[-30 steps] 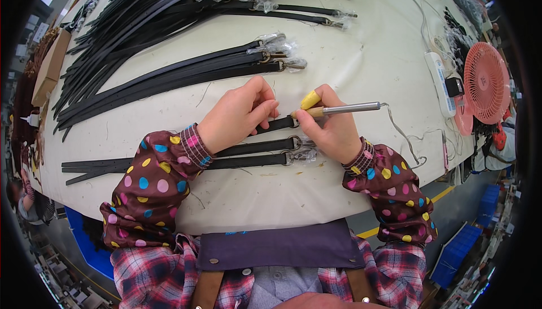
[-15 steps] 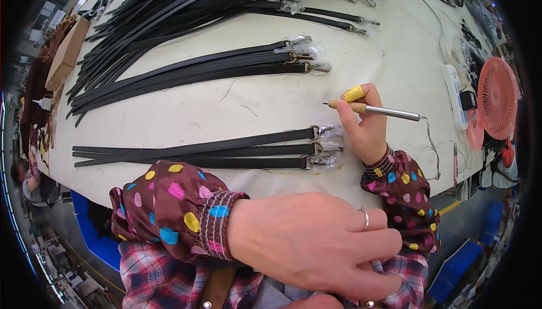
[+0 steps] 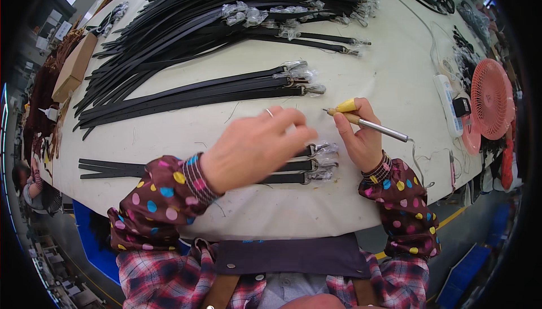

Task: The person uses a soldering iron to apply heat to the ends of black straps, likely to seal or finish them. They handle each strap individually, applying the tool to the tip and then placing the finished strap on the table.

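Note:
My right hand (image 3: 361, 142) grips a corded pen tool (image 3: 384, 129) with a wooden grip and a metal shaft; it resembles a soldering iron. A yellow cover sits on one finger. The tool's tip points left, above the table (image 3: 350, 218). In mid-air, my left hand (image 3: 254, 148) has its fingers loosely curled and apart, with nothing seen in them; it is slightly blurred. Below it lie several black straps (image 3: 110, 168), their metal hardware wrapped in clear plastic (image 3: 324, 162). My left hand and sleeve hide the straps' middle.
Another group of black straps (image 3: 192, 94) lies farther up, and a large pile (image 3: 226, 4) spreads behind it. To the right are a white power strip (image 3: 447, 103) and a pink fan (image 3: 491, 99). A cardboard box (image 3: 74, 66) stands at left.
My left hand has risen away from near my body, up and left over the nearer straps. My right hand still holds the pen tool in nearly the same spot. The whole view has shifted slightly.

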`<state>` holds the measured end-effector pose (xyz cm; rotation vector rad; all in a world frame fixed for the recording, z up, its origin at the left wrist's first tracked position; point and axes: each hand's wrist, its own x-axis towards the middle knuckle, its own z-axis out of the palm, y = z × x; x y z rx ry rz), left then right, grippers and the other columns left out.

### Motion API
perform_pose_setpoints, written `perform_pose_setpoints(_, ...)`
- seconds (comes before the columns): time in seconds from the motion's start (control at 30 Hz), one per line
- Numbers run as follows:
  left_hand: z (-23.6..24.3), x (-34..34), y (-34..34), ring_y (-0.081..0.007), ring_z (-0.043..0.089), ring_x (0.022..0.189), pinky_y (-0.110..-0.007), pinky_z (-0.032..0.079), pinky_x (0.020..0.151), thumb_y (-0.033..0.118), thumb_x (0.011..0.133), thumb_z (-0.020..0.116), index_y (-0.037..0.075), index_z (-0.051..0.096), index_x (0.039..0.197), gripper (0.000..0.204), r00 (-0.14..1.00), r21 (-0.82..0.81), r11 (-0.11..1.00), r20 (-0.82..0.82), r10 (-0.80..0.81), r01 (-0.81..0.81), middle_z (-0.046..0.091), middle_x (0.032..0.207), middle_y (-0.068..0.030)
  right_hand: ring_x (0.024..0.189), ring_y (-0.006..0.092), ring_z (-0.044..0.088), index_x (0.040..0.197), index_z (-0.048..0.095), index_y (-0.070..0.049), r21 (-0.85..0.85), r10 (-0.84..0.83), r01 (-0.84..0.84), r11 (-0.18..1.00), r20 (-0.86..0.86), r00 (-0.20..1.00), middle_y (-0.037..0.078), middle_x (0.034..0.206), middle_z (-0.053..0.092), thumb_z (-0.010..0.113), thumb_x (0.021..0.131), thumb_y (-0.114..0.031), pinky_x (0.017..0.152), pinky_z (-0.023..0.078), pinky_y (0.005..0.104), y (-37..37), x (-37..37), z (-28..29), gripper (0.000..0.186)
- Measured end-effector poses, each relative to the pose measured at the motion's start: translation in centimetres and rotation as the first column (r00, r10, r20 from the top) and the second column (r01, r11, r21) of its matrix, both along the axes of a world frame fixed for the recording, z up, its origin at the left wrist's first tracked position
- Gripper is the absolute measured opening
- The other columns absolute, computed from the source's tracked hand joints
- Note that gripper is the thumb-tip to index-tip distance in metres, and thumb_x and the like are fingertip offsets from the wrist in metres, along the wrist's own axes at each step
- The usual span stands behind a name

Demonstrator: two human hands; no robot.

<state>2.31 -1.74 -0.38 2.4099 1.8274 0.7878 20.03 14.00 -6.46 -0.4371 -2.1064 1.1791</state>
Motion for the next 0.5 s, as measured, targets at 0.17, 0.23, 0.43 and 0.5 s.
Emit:
perform_pose_setpoints(0.17, -4.5, -5.8, 2.0, -0.0224, 0.059, 0.092, -0.032, 0.052, 0.07, 0.017, 0.082, 0.071, 0.013, 0.064, 0.106, 0.025, 0.934, -0.011, 0.944, -0.147, 0.324, -0.329, 0.056, 0.098, -0.004, 0.081, 0.0185, 0.063, 0.106, 0.062, -0.002, 0.346, -0.016, 0.008, 0.938, 0.019, 1.0, 0.009, 0.09, 0.065, 0.062, 0.093, -0.006, 0.076, 0.05, 0.0284, 2.7, -2.5, -0.9, 0.014)
perform_pose_setpoints(0.23, -4.8, -6.2, 2.0, -0.0223, 0.06, 0.091, -0.033, 0.052, 0.07, 0.018, 0.082, 0.071, 0.013, 0.065, 0.105, 0.024, 0.935, -0.036, 0.942, -0.141, 0.325, -0.333, 0.056, 0.098, -0.004, 0.084, 0.0247, 0.063, 0.105, 0.064, -0.005, 0.453, -0.039, 0.016, 0.891, 0.041, 0.998, 0.012, 0.09, 0.065, 0.068, 0.086, -0.004, 0.077, 0.051, 0.0304, 3.2, -3.0, -1.1, 0.02)
perform_pose_setpoints(0.43, -5.4, -5.2, -0.1, -0.023, 0.06, 0.078, -0.033, 0.051, 0.067, 0.018, 0.082, 0.071, 0.01, 0.065, 0.099, 0.019, 0.956, -0.169, 0.941, -0.027, 0.292, -0.292, 0.058, 0.093, -0.0049, 0.09, 0.027, 0.062, 0.105, 0.064, -0.006, 0.405, 0.133, -0.202, 0.892, 0.192, 0.972, 0.01, 0.097, 0.067, 0.07, 0.08, 0.001, 0.076, 0.051, 0.033, 2.3, -2.3, -1.4, 0.027)
perform_pose_setpoints(0.5, -4.7, -4.5, -1.1, -0.0227, 0.06, 0.071, -0.033, 0.05, 0.064, 0.017, 0.082, 0.071, 0.009, 0.065, 0.098, 0.018, 0.957, -0.285, 0.924, 0.062, 0.285, -0.256, 0.058, 0.091, -0.0054, 0.089, 0.0262, 0.061, 0.106, 0.064, -0.007, 0.4, 0.157, -0.231, 0.887, 0.209, 0.965, 0.009, 0.099, 0.067, 0.069, 0.08, 0.002, 0.074, 0.051, 0.0335, 2.1, -1.7, -1.6, 0.027)
